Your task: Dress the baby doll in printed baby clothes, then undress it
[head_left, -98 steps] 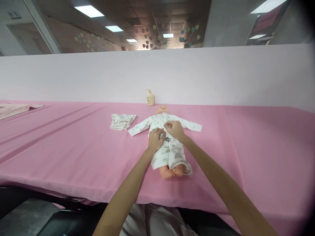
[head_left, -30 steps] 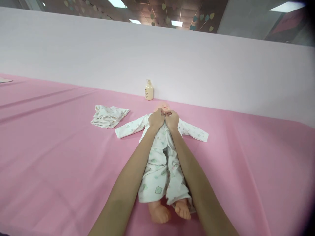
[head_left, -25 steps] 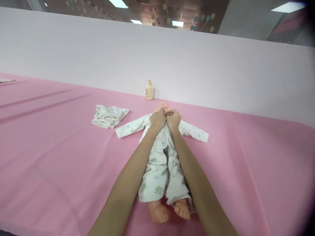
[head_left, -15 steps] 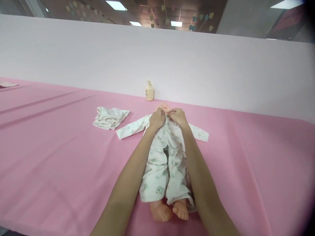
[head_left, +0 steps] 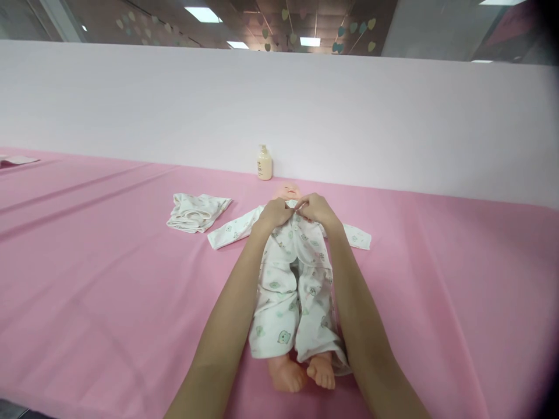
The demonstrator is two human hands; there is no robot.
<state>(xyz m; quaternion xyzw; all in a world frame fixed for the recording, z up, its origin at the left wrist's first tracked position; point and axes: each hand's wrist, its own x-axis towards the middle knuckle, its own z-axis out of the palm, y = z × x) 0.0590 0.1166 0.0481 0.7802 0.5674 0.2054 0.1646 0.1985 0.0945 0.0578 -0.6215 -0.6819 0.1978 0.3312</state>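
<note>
A baby doll lies on its back, head away from me and bare feet toward me. It wears a white printed baby top with both sleeves spread out, and matching trousers. At the upper front of the top, my left hand pinches the cloth near the middle opening. Fingers bent, my right hand grips the other side of the same opening, its fingertips meeting those of the left. Whatever fastener lies between the fingertips is hidden.
Folded white printed cloth lies left of the doll. A cream pump bottle stands behind its head, against the low white wall. Pink sheeting covers the table. Another flat item lies at the far left.
Both hands have moved slightly down the front of the top, from the neckline toward the chest. The top's collar now shows above them. The doll stays in place.
</note>
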